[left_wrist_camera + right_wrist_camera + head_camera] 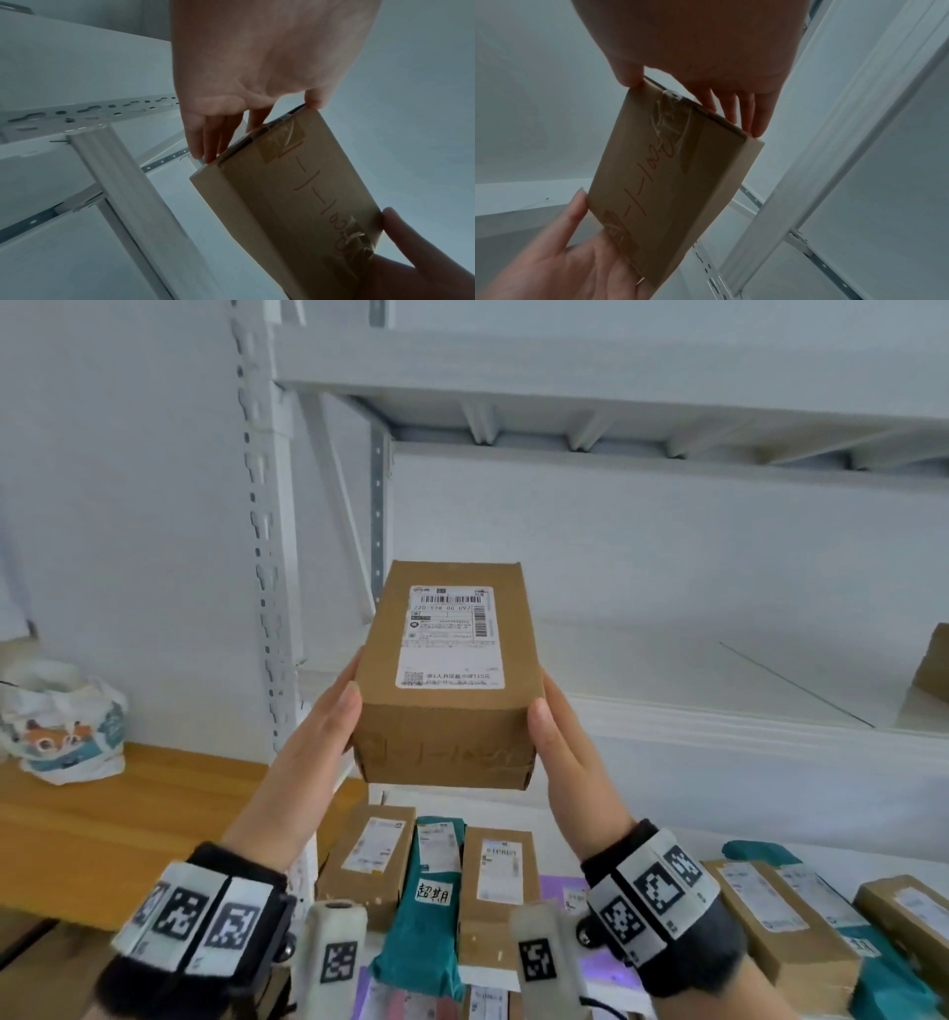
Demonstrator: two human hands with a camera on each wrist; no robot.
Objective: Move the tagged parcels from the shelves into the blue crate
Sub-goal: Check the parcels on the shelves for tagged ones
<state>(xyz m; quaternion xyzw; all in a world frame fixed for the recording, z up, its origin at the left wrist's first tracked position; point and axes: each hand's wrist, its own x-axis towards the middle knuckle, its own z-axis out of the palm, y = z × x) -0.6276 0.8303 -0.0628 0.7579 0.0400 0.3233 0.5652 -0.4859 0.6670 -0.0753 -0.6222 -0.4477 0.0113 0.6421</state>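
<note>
Both hands hold a brown cardboard parcel [447,670] in the air in front of the white shelves, its white shipping label facing up. My left hand [328,711] grips its left side and my right hand [560,731] its right side, thumbs at the near corners, fingers hidden behind the box. In the left wrist view the left hand [252,81] has its thumb and fingers on one end of the parcel [295,192]. Seen from the right wrist, the right hand [706,50] clasps the parcel [670,182], whose taped face carries handwriting. No blue crate is in view.
The lower shelf holds several brown boxes and teal bags; one teal bag [434,891] bears a handwritten tag. The middle shelf board [719,690] has a brown box [937,660] at its far right. A slotted upright [262,531] stands left, beside a wooden table [102,814] with a printed bag [61,721].
</note>
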